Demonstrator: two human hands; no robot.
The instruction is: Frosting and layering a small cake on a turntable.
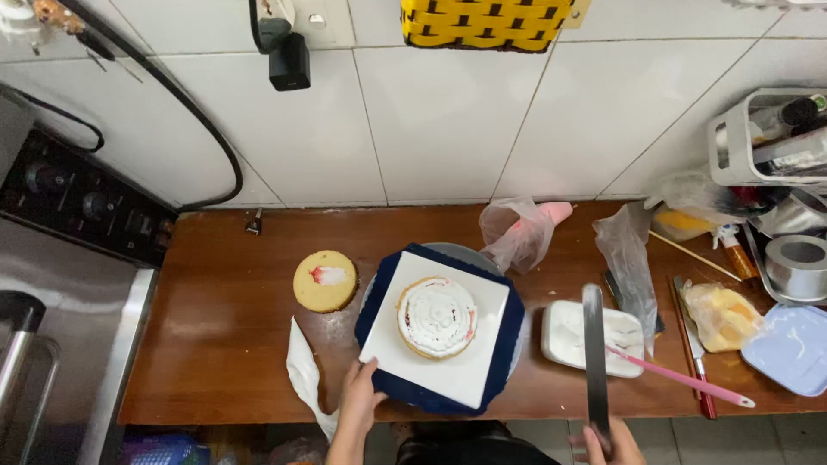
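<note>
A small round cake point(437, 316) topped with white cream and red streaks sits on a square white board point(469, 372), which rests on a dark blue turntable point(508, 331). My left hand point(361, 398) touches the near left corner of the board. My right hand point(607, 443), at the bottom edge of the view, grips a long dark spatula point(594, 362) whose blade points away from me, over a white cream tub point(564, 336).
A separate yellow cake layer point(325, 280) lies left of the turntable on the brown wooden counter point(224, 344). A piping bag point(521, 232) lies behind, a pink-handled spatula point(680, 376) rests in the tub, and bags, tins and a rack crowd the right. An oven point(60, 258) stands left.
</note>
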